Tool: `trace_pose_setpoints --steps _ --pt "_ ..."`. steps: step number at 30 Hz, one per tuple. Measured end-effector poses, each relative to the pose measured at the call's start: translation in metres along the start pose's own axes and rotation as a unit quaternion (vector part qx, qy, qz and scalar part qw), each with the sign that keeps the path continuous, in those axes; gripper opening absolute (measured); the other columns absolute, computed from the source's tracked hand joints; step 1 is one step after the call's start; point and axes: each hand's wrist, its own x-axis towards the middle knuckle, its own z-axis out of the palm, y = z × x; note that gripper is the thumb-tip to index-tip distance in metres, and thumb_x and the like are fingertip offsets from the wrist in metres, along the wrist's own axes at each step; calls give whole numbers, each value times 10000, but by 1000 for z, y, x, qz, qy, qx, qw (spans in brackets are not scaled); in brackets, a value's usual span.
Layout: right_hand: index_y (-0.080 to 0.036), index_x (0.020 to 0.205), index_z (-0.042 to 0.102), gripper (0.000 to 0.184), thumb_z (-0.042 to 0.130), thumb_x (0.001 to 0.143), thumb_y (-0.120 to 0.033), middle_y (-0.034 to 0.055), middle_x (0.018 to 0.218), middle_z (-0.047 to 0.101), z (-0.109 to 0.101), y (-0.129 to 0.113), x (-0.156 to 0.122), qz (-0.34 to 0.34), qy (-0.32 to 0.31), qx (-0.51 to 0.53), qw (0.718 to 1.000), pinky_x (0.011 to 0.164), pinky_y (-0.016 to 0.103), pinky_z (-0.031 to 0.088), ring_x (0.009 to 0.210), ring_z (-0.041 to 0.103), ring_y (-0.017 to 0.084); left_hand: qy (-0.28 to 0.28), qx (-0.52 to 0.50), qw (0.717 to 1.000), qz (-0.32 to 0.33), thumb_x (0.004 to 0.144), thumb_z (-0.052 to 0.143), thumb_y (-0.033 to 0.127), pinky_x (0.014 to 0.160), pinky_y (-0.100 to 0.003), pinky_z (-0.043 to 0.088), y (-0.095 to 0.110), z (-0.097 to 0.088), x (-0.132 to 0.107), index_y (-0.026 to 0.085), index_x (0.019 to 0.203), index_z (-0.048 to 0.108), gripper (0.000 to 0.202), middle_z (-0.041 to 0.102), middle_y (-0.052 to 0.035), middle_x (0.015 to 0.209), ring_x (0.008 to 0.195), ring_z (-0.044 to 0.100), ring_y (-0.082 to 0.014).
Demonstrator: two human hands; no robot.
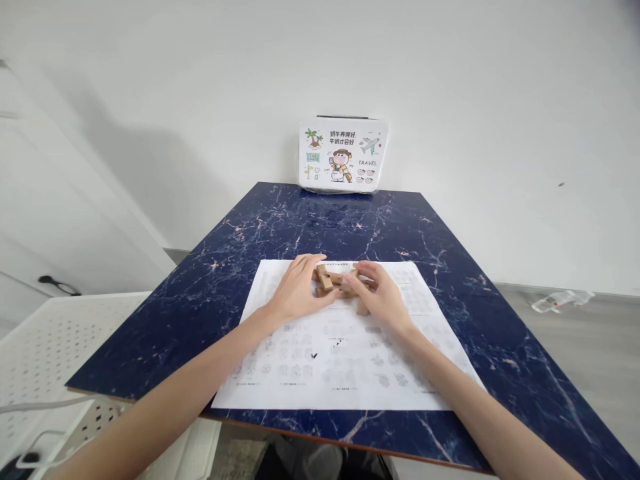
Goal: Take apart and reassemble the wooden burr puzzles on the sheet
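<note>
Several notched wooden blocks (pixel 327 280) sit together between my hands, over a printed paper sheet (pixel 325 393). They look like interlocking puzzle pieces; some lie crosswise against each other. My left hand (pixel 299 288) curls around their left end, fingers on the far side and thumb along the near side. From the right, my right hand (pixel 383 293) has thumb and fingers closed on a wooden block, slightly blurred. Its palm and fingers partly hide the blocks there. Rows of small line diagrams and dark marks show on the sheet below.
The dark blue marbled table (pixel 330 223) reaches back to a white wall. A white cartoon-printed case (pixel 343 155) stands upright at its far edge. At left is a white perforated surface (pixel 55 333) with a cable. A clear plastic bottle (pixel 555 301) lies on the floor at right.
</note>
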Motion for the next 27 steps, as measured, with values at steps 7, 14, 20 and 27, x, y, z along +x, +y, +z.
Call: trace_pose_setpoints --steps 7,14,20,27 --pt "-262 1141 734 439 556 967 -623 82 1314 730 2 -8 -1 25 -3 89 996 1129 449 465 1268 649 291 -67 -8 991 113 906 705 465 1193 -540 410 19 -3 -4 282 1407 533 560 532 -99 1515 1431 459 -318" --pt "-288 1124 725 425 552 975 -647 65 1370 708 2 -6 0 99 26 213 972 1190 444 434 1353 605 263 -154 48 957 240 1009 592 442 1249 -523 311 33 3 -5 268 1340 616 374 579 -74 1487 1470 414 -309" --pt "-247 1111 722 396 600 953 -589 90 1313 726 2 0 2 69 36 171 982 1137 479 485 1317 633 289 -98 92 977 165 1029 555 459 1186 -545 357 24 2 0 263 1165 654 258 671 -55 1262 1245 563 -290" --pt "-251 1108 729 387 597 953 -580 85 1293 727 0 1 3 66 27 140 988 1098 454 504 1271 655 279 -9 177 983 41 974 557 304 1048 -533 447 -7 0 0 214 1044 639 141 647 -95 1112 1083 572 -303"
